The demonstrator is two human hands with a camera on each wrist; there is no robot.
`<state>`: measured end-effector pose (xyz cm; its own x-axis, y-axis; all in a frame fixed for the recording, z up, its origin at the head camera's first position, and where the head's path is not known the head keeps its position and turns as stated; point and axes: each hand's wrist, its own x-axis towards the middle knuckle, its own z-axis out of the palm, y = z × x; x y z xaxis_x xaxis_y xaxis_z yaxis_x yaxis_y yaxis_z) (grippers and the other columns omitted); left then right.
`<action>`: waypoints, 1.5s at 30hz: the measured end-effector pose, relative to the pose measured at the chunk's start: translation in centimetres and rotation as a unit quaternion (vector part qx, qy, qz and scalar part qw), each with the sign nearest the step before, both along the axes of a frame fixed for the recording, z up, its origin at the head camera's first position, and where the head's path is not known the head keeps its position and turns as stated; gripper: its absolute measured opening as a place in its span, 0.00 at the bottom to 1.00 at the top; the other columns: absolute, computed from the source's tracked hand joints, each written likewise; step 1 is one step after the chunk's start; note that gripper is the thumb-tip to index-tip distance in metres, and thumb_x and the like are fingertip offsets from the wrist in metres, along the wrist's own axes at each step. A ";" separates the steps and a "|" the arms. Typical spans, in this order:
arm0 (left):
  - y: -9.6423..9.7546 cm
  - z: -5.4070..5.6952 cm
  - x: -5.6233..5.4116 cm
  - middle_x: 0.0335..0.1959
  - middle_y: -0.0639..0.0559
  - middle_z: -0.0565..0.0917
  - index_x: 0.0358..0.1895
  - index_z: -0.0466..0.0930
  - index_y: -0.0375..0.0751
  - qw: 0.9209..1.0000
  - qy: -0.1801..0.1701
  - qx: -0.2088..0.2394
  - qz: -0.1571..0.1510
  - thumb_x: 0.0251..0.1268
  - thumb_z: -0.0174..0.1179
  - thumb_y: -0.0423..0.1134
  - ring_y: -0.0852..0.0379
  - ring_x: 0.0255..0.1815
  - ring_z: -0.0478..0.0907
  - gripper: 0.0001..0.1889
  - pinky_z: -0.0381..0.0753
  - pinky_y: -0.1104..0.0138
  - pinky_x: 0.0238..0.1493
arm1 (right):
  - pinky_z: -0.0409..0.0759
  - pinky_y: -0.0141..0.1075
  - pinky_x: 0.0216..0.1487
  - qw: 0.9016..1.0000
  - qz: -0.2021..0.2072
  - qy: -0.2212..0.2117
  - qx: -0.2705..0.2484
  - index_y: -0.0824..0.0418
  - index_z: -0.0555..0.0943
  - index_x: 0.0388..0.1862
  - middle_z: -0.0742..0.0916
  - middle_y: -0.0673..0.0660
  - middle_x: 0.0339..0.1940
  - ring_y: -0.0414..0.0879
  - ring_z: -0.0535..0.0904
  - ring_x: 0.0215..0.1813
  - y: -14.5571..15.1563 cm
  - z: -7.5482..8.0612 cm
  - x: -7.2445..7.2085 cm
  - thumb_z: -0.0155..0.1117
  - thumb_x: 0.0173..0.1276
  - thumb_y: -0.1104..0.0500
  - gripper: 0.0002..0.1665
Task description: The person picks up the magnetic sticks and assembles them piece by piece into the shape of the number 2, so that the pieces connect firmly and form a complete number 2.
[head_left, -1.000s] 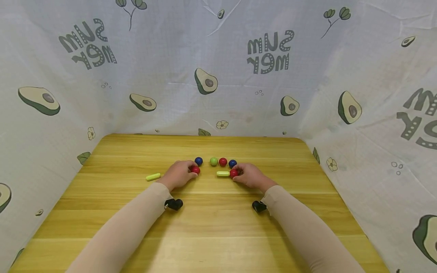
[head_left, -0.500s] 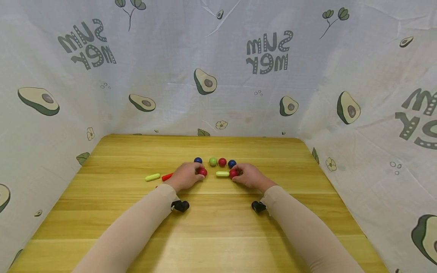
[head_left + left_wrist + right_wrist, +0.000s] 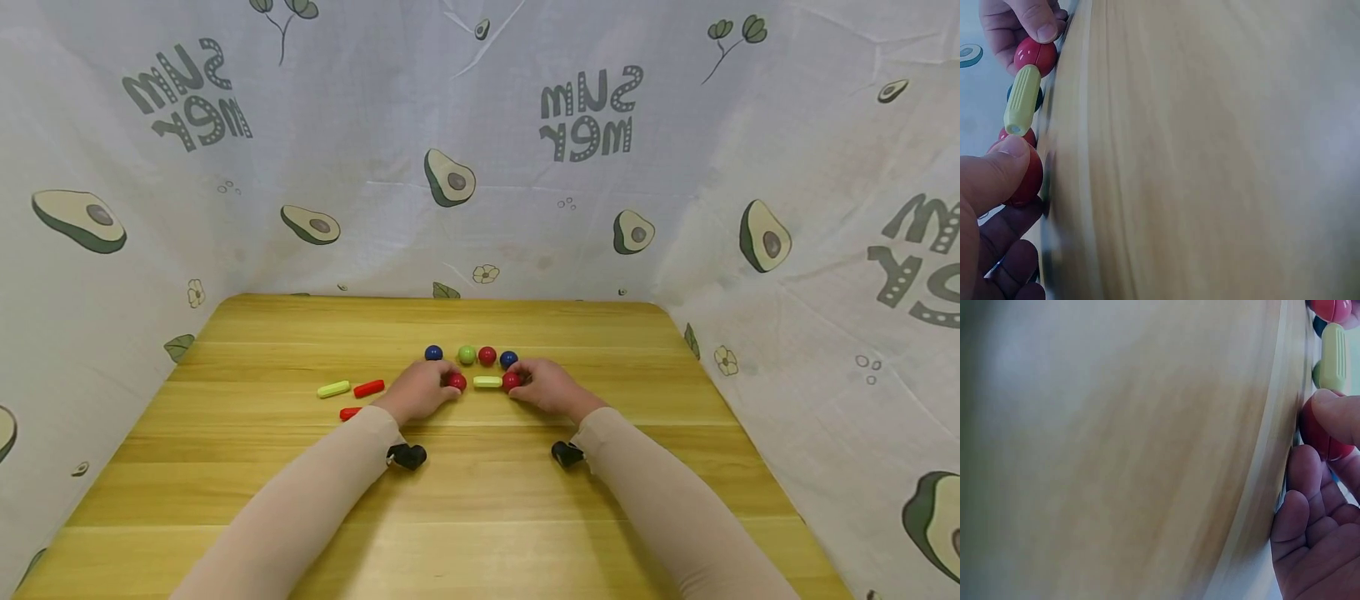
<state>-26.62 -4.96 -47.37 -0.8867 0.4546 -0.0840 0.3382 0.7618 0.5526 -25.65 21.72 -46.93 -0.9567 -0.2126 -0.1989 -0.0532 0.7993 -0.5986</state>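
Observation:
With thumb and fingers, my left hand (image 3: 418, 391) pinches a glossy red ball (image 3: 457, 382) close to the table. My right hand (image 3: 553, 388) pinches another red ball (image 3: 512, 382), and a short ribbed yellow-green rod (image 3: 487, 382) extends from that ball toward the left hand. A small gap shows in the head view between the rod's free end and the left ball. In the left wrist view, the rod's end (image 3: 1017, 128) has a round pale tip facing the left thumb. Seen from the right wrist, the right thumb (image 3: 1334, 412) lies over its ball.
Behind the hands stand a blue ball (image 3: 433, 353), a green ball (image 3: 467, 355), a red ball (image 3: 487, 357) and another blue ball (image 3: 508, 359). Left of the left hand lie a yellow-green rod (image 3: 333, 389) and two red rods, one (image 3: 369, 388) farther back, one (image 3: 349, 413) partly behind the sleeve.
My left hand has moved right with its red ball, nearer the rod's free end. Two red rods it had covered are now exposed. The right hand stays in place.

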 end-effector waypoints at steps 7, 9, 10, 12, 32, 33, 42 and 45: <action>0.9 -0.3 0.1 0.58 0.50 0.86 0.66 0.82 0.48 1.000 0.002 0.001 0.000 0.76 0.65 0.49 0.51 0.55 0.80 0.21 0.80 0.55 0.65 | 0.81 0.44 0.57 1.000 0.004 0.002 0.004 0.57 0.85 0.58 0.87 0.56 0.48 0.48 0.79 0.48 0.1 0.0 -0.1 0.73 0.72 0.56 0.18; 1.1 -0.4 0.1 0.58 0.51 0.86 0.66 0.82 0.48 1.000 0.003 0.002 0.001 0.76 0.65 0.49 0.51 0.55 0.80 0.20 0.80 0.55 0.65 | 0.81 0.45 0.57 1.000 0.003 0.003 0.002 0.57 0.85 0.58 0.87 0.56 0.48 0.49 0.79 0.48 0.0 0.0 -0.1 0.73 0.72 0.56 0.17; 1.2 -0.4 0.1 0.58 0.51 0.86 0.65 0.82 0.48 1.000 0.003 0.002 0.001 0.76 0.65 0.48 0.51 0.56 0.80 0.20 0.80 0.55 0.66 | 0.81 0.45 0.57 1.000 0.003 0.003 0.001 0.57 0.85 0.57 0.87 0.56 0.48 0.49 0.79 0.48 0.0 0.0 -0.1 0.73 0.72 0.56 0.17; 1.3 -0.5 0.1 0.59 0.51 0.86 0.65 0.82 0.48 1.000 0.004 0.002 0.003 0.76 0.65 0.48 0.51 0.57 0.80 0.20 0.80 0.55 0.66 | 0.80 0.45 0.57 1.000 0.002 0.003 -0.001 0.57 0.85 0.57 0.87 0.56 0.48 0.49 0.79 0.48 0.0 0.0 -0.1 0.73 0.72 0.56 0.17; 1.6 -0.8 0.0 0.66 0.49 0.84 0.69 0.80 0.47 1.000 0.013 0.004 0.004 0.78 0.63 0.48 0.48 0.65 0.79 0.22 0.76 0.52 0.72 | 0.81 0.46 0.60 1.000 -0.006 0.000 -0.021 0.59 0.85 0.59 0.87 0.58 0.50 0.50 0.80 0.50 0.2 -0.1 0.1 0.74 0.72 0.56 0.19; 1.6 -0.8 0.0 0.66 0.49 0.84 0.69 0.80 0.47 1.000 0.013 0.003 0.005 0.78 0.63 0.48 0.47 0.66 0.79 0.22 0.76 0.52 0.72 | 0.81 0.46 0.60 1.000 -0.003 0.002 -0.021 0.60 0.85 0.59 0.87 0.58 0.50 0.50 0.80 0.50 0.2 -0.1 0.1 0.74 0.72 0.56 0.20; 1.7 -0.8 -0.1 0.68 0.48 0.82 0.70 0.80 0.48 1.000 0.016 0.002 0.012 0.78 0.63 0.49 0.45 0.69 0.77 0.23 0.74 0.51 0.73 | 0.80 0.47 0.62 1.000 0.000 0.002 -0.025 0.62 0.82 0.65 0.87 0.59 0.53 0.50 0.81 0.52 0.5 -0.1 0.2 0.71 0.74 0.56 0.23; 1.7 -0.9 -0.1 0.68 0.48 0.83 0.71 0.80 0.48 1.000 0.018 0.002 0.013 0.78 0.63 0.49 0.45 0.69 0.77 0.23 0.74 0.51 0.74 | 0.80 0.48 0.63 1.000 -0.002 -0.003 -0.023 0.61 0.82 0.66 0.87 0.58 0.53 0.50 0.80 0.52 0.6 -0.1 0.1 0.70 0.75 0.56 0.24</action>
